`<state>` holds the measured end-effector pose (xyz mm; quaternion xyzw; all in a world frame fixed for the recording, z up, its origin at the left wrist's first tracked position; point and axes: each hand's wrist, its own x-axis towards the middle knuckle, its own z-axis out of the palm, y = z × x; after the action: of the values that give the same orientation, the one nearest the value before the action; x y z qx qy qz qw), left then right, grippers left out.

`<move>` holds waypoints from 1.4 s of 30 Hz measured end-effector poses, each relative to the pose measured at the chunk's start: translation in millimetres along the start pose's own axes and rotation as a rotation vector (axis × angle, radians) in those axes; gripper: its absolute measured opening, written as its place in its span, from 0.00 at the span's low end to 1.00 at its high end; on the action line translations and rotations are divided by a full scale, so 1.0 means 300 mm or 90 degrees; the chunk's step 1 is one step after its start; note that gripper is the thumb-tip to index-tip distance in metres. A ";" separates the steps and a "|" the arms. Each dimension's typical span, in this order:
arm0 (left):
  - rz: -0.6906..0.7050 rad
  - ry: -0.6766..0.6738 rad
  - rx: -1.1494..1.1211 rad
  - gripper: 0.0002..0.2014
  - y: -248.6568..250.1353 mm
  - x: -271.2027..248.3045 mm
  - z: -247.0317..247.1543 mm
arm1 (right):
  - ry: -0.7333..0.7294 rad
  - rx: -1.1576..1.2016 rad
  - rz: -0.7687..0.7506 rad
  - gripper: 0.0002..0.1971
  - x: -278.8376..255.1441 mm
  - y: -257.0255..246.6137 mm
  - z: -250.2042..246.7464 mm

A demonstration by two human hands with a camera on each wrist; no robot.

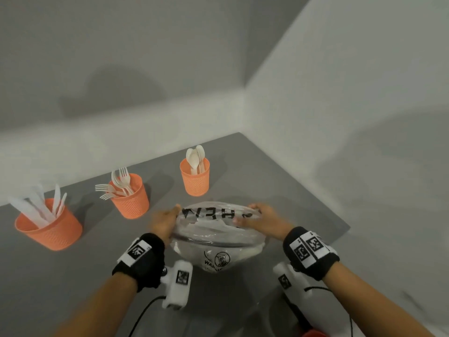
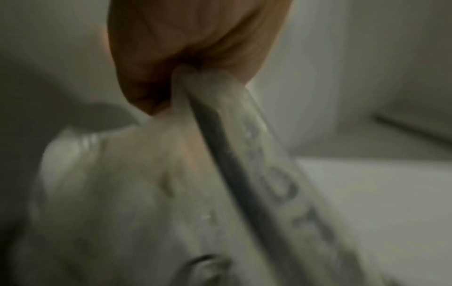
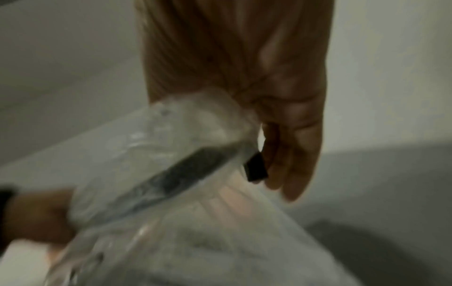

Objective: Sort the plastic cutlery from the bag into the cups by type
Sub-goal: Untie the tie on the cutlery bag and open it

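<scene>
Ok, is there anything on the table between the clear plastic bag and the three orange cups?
Nothing visible. Both hands, left hand and right hand, grip the clear plastic bag by its top edge, and only bare grey table lies between it and the three orange perforated cups.

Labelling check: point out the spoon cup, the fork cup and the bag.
spoon cup [image 1: 195,181], head view, on its mesh front wall.
fork cup [image 1: 132,203], head view, on its mesh front wall.
bag [image 1: 218,235], head view, on the clear plastic between the two hands.
</scene>
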<state>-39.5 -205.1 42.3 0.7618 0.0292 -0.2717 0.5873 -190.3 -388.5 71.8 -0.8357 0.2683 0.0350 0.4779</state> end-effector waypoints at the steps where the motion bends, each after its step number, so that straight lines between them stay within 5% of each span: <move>1: 0.145 0.069 0.111 0.12 0.004 -0.007 -0.002 | 0.038 -0.106 -0.025 0.20 0.009 0.004 0.004; 3: 0.394 0.074 0.336 0.15 -0.004 -0.031 -0.019 | 0.075 -0.282 -0.041 0.17 0.026 0.013 0.017; 6: 0.468 -0.069 0.685 0.27 -0.056 -0.031 -0.026 | 0.093 -0.327 -0.057 0.19 0.043 0.013 0.039; 9: 0.505 -0.103 0.540 0.15 -0.076 -0.008 -0.025 | 0.064 -0.160 -0.003 0.23 0.071 0.011 0.039; 13: 0.327 -0.102 0.367 0.23 -0.034 0.055 -0.031 | 0.027 0.092 0.053 0.26 0.091 -0.003 0.026; 20: 0.040 -0.159 0.094 0.26 0.035 0.087 0.008 | 0.075 0.273 0.098 0.35 0.156 0.001 0.029; 23: 0.025 -0.095 0.077 0.25 0.034 0.132 0.016 | 0.131 0.311 0.039 0.12 0.183 0.022 0.033; 25: 0.109 0.009 0.150 0.22 0.023 0.144 0.024 | 0.160 0.200 -0.001 0.09 0.181 0.037 0.025; 28: 0.235 0.116 0.314 0.24 0.000 0.130 -0.004 | 0.124 -0.174 0.012 0.24 0.143 0.050 -0.007; 32: 0.222 0.094 0.580 0.27 0.042 0.055 -0.047 | 0.049 -0.341 0.083 0.33 0.108 0.039 -0.034; 35: 0.151 -0.046 0.822 0.30 0.067 0.008 -0.039 | -0.028 -0.176 0.106 0.24 0.103 0.023 0.000; 37: 0.125 -0.132 0.820 0.23 0.058 -0.015 -0.038 | -0.064 0.057 0.143 0.15 0.088 0.009 0.023; 42: -0.034 -0.201 0.327 0.13 -0.032 -0.016 -0.106 | -0.048 0.543 0.217 0.10 0.075 0.053 0.045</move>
<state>-34.9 -171.9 41.1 0.8327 -0.1122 -0.4004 0.3655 -176.1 -393.3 45.0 -0.5065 0.3749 0.0296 0.7759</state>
